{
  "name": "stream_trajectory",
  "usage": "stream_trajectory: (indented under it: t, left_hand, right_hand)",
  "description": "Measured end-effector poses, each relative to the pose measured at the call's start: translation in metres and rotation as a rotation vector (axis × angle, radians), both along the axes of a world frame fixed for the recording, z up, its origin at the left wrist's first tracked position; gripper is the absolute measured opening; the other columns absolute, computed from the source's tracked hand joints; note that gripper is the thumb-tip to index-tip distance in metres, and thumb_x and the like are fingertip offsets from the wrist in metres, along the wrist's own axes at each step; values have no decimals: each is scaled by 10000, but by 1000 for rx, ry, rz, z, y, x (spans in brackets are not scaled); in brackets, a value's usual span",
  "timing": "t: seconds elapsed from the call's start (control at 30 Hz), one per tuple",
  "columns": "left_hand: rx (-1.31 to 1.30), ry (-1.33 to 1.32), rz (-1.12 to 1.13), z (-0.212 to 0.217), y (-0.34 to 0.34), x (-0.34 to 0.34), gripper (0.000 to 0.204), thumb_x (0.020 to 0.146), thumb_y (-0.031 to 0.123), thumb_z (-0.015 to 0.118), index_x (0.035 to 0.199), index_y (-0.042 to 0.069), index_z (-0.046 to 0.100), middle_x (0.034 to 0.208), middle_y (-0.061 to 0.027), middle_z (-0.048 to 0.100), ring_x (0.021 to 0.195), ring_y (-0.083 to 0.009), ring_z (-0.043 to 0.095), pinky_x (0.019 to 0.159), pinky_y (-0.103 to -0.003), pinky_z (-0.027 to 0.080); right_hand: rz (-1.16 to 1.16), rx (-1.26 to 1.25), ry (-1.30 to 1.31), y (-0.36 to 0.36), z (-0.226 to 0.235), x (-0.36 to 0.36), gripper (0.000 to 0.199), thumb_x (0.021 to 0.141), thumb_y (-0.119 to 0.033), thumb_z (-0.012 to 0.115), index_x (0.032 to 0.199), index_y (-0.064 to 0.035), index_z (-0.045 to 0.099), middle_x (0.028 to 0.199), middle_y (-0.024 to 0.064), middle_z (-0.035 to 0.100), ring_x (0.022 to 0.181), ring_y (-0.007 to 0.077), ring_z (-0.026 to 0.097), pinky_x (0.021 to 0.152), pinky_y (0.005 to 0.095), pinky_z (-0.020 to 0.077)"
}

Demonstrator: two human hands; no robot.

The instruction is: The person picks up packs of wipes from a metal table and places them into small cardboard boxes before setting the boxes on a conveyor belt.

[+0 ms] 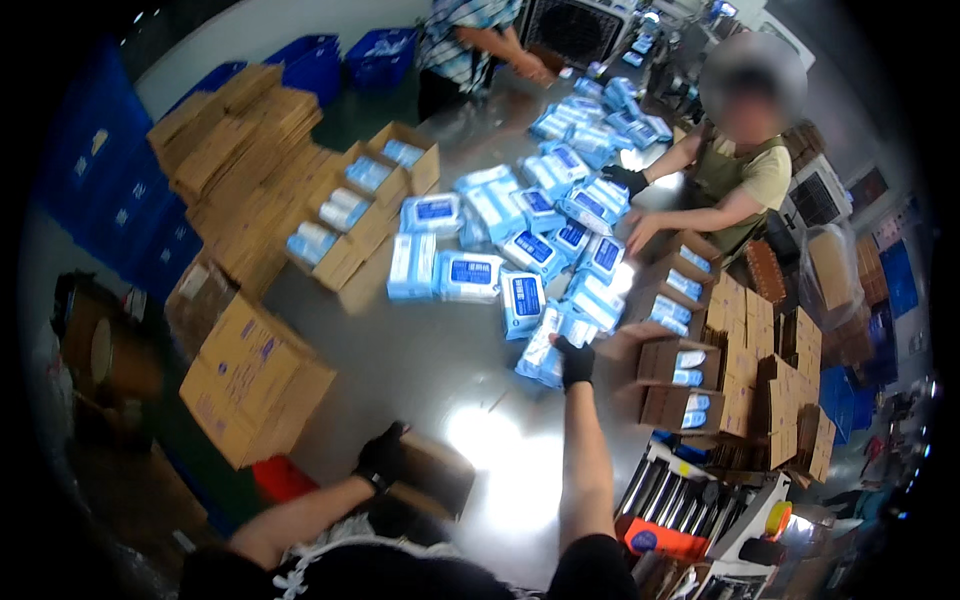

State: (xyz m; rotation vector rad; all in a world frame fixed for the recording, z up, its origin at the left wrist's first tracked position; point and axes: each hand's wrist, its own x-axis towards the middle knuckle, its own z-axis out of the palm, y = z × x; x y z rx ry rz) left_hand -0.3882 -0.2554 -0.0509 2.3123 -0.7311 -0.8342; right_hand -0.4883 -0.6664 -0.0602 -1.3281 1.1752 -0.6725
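My left hand (380, 455), in a black glove, grips the rim of a small open cardboard box (440, 468) near the front of the metal table. The inside of this box looks dark. My right hand (574, 363), also gloved with bare fingertips, is closed on a blue-and-white pack of wet wipes (541, 352) at the near end of a large heap. Part of the grip is hidden behind the hand. More packs of wipes (470, 276) lie loosely piled beyond it, some with dark blue labels facing up.
Filled boxes (330, 262) stand at the left edge; others (680, 365) line the right. A large closed carton (250, 375) sits front left. A roller conveyor (690, 500) is front right. One co-worker (740, 180) reaches into the heap; another (470, 50) stands at the far end.
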Motion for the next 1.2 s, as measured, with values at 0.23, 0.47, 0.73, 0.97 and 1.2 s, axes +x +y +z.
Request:
stream_trajectory:
  t: [0.23,0.47,0.73,0.97,1.2]
  left_hand:
    - [16,-121,-342,28,-34,-14,235,853,168,511,1070,77,518,876,-203,654,837,-399,629,729,-493,490]
    - [-56,171,-784,46,-43,-27,696,699,424,750,1205,27,484,1018,-167,663,983,-284,629,831,-359,496]
    - [-249,207,-462,-24,3,-55,391,905,278,514,1193,14,521,1071,-229,621,994,-363,607,824,-432,476]
    - [-268,-218,-279,29,-7,-79,100,787,130,536,871,75,540,836,-167,601,825,-375,593,696,-473,469]
    - [-256,-258,-1135,31,-9,-93,176,806,219,560,921,104,628,843,-153,639,858,-312,623,755,-458,483]
  right_hand:
    - [240,-489,41,247,70,-108,805,602,-394,861,1196,28,518,1291,182,489,1149,272,516,900,436,465]
    - [614,-461,686,346,137,-136,568,636,-499,761,1013,-85,666,1099,165,552,1078,343,498,950,507,372]
    - [683,-845,565,377,88,-125,652,798,-354,657,1358,-110,429,1423,210,357,1307,400,330,1075,589,208]
    - [144,-810,273,369,78,-198,441,742,-306,735,1099,-72,622,1021,138,644,903,337,608,793,426,479]
    - [710,-655,438,373,37,-186,470,638,-420,804,876,-86,574,879,111,603,833,311,583,753,417,465]
